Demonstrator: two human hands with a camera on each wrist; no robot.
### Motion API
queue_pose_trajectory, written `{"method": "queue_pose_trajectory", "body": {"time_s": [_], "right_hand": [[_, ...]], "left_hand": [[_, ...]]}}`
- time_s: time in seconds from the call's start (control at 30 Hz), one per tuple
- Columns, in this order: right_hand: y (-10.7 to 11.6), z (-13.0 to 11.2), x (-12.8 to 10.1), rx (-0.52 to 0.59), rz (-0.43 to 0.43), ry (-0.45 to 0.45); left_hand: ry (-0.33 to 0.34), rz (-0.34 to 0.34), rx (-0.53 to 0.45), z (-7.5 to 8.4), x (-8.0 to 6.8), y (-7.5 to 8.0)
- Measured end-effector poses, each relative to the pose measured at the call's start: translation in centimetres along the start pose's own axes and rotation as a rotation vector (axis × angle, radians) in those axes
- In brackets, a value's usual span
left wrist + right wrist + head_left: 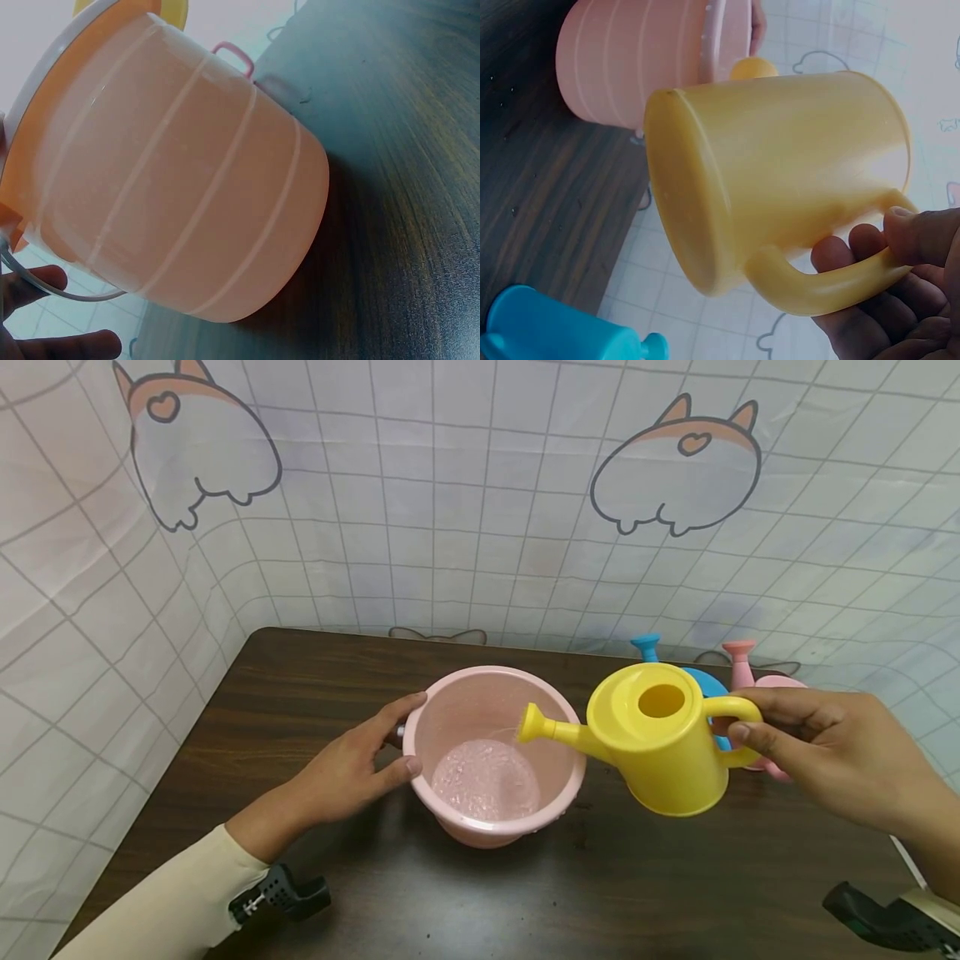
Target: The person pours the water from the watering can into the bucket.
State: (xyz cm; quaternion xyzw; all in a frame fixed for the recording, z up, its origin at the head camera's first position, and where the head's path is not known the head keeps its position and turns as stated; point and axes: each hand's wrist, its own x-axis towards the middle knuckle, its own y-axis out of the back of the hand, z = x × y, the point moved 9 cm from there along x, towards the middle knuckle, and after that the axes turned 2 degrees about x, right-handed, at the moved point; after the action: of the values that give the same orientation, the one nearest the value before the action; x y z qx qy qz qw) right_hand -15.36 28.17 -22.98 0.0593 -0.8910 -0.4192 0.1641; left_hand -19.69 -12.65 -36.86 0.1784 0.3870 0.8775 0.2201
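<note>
Right hand [847,752] holds yellow plastic watering can [667,768] at right, its spout [570,737] over round pale-pink plastic bucket [480,693] | left hand [363,764] spread wide on bucket's left rim [411,745] | water [487,781] covers bottom; pouring seems underway, remaining amount I cannot tell

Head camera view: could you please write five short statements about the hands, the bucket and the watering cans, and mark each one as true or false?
1. The left hand touches the rim of the pink bucket. True.
2. The pink bucket is dry inside. False: there is water at its bottom.
3. The right hand holds the yellow watering can by its handle. True.
4. The yellow watering can has its spout turned away from the pink bucket. False: it is turned toward the pink bucket.
5. The yellow watering can partly hides the blue watering can. True.
</note>
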Motion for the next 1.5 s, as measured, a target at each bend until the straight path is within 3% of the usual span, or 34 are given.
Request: {"method": "queue_pose_trajectory", "body": {"time_s": [1.5], "right_hand": [[0.2,-0.3,0.05,0.021,0.002,0.018]], "left_hand": [[0.005,-0.002,0.0,0.07,-0.03,-0.06]]}}
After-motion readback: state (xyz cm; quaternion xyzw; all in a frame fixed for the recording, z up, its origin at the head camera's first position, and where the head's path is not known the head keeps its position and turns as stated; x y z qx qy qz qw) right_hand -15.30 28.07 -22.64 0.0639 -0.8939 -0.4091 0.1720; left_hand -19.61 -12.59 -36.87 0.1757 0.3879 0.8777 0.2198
